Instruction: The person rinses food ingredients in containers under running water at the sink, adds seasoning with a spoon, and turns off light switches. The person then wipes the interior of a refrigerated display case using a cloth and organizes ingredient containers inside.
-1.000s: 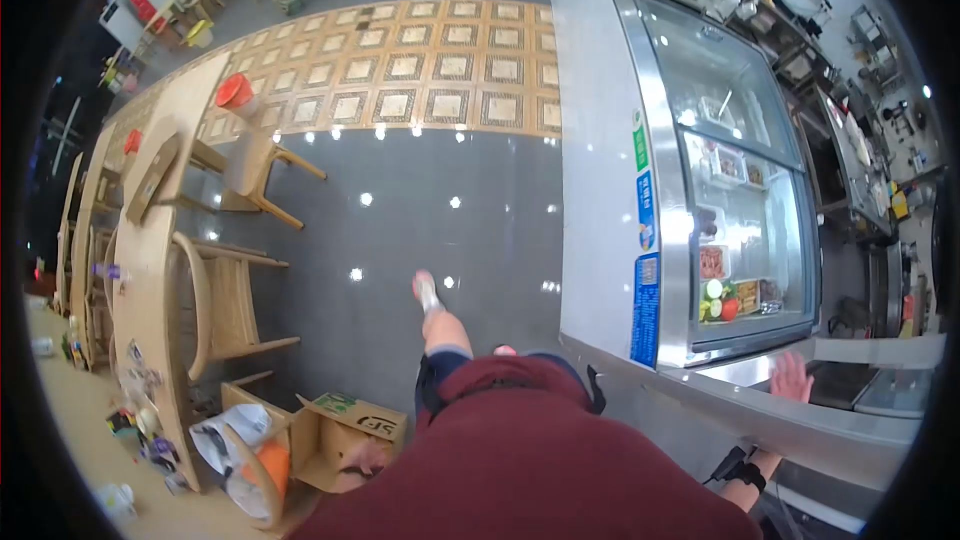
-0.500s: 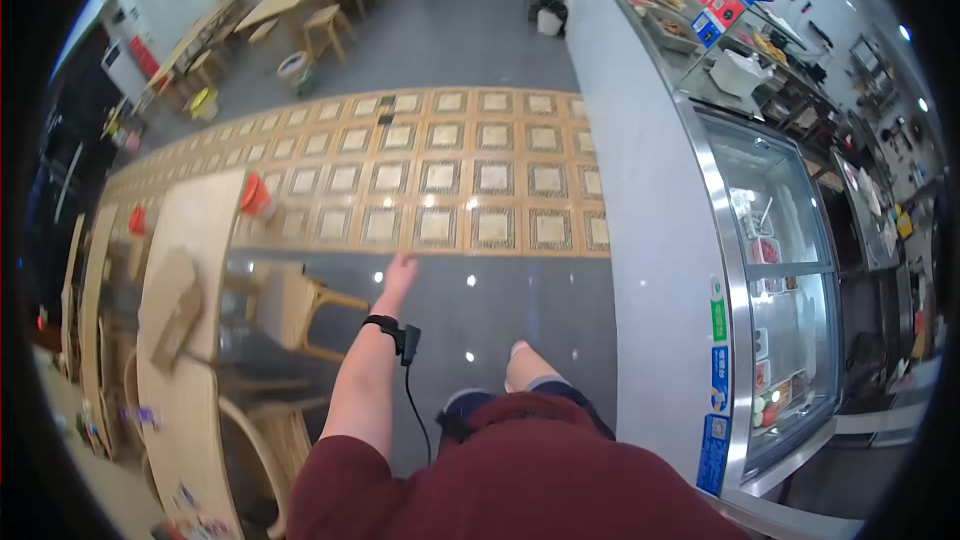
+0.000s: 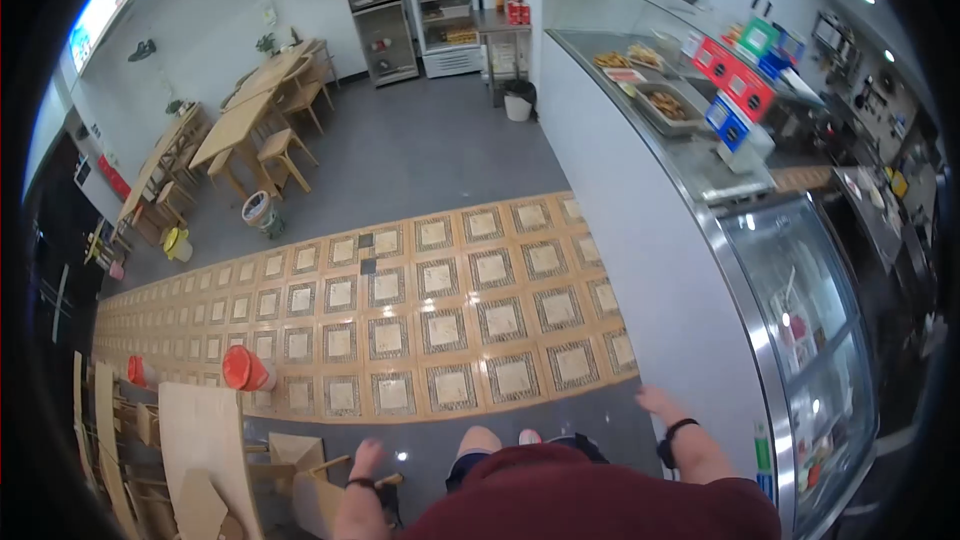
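Observation:
My left hand [image 3: 368, 458] hangs low at my left side, near a wooden chair [image 3: 318, 490], with a dark band on the wrist. It looks relaxed and holds nothing. On the other side, my right hand [image 3: 660, 403] is beside the white counter wall [image 3: 650, 270], with a black strap and a small device on its wrist. Its fingers are loosely extended and nothing shows in them. Whether the hand touches the wall, I cannot tell.
A glass-fronted display fridge [image 3: 800, 340] stands right, below food trays [image 3: 668, 105] on the counter. Wooden tables [image 3: 240, 125] with stools are at the back left. A red bucket [image 3: 245, 368] stands by a near table [image 3: 200, 420]. Tiled floor [image 3: 440, 330] runs across ahead.
The view has tilted up and moved forward, showing more of the back wall and fridges. My left arm has swung back and lower; my right hand has come into view.

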`<action>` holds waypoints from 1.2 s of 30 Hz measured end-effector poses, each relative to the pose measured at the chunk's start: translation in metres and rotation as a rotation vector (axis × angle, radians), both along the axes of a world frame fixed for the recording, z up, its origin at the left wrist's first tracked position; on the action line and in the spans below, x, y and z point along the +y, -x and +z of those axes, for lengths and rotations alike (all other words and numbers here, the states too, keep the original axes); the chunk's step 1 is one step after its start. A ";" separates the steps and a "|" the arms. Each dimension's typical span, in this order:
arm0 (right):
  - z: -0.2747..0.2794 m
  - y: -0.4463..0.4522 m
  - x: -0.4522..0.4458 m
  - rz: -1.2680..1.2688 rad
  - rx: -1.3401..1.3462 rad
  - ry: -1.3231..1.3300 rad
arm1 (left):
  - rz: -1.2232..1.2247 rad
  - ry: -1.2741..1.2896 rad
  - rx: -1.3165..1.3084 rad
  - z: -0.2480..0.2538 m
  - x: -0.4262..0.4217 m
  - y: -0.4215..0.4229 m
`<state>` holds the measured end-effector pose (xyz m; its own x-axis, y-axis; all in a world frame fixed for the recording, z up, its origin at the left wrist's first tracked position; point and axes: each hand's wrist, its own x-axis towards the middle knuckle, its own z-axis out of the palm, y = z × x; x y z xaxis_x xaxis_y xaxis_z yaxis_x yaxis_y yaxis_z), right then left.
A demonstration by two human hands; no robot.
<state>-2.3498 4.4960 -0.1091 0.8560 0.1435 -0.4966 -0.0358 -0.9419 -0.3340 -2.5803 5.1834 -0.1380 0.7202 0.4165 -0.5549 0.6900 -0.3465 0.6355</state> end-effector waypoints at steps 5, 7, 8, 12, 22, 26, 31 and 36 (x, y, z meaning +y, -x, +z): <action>0.039 -0.195 0.278 0.453 0.074 -0.431 | -0.681 -0.660 0.240 -0.020 0.077 -0.019; 0.058 -0.244 0.333 0.549 0.056 -0.480 | -0.625 -0.571 0.254 -0.028 0.115 -0.099; 0.057 -0.269 0.356 0.529 0.027 -0.538 | -0.595 -0.536 0.238 -0.031 0.136 -0.149; 0.048 -0.370 0.361 0.257 0.010 -0.363 | -0.195 -0.194 0.154 -0.032 0.202 -0.356; -0.072 -0.494 0.217 -0.129 0.505 0.081 | -0.008 0.292 -0.339 -0.013 0.243 -0.885; -0.061 -0.621 0.239 -0.242 0.541 0.123 | 0.026 0.423 -0.218 0.028 0.210 -1.019; -0.033 -0.818 0.307 -0.122 0.235 0.047 | -0.116 0.253 -0.035 0.004 0.251 -1.138; 0.012 -1.019 0.370 -0.139 0.053 -0.192 | -0.142 0.096 -0.235 -0.047 0.322 -1.312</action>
<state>-1.3310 4.8660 -0.0976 0.8474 0.1222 -0.5167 -0.1834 -0.8460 -0.5007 -1.2688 5.5051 -0.1852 0.8811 0.2556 -0.3979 0.4687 -0.3593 0.8070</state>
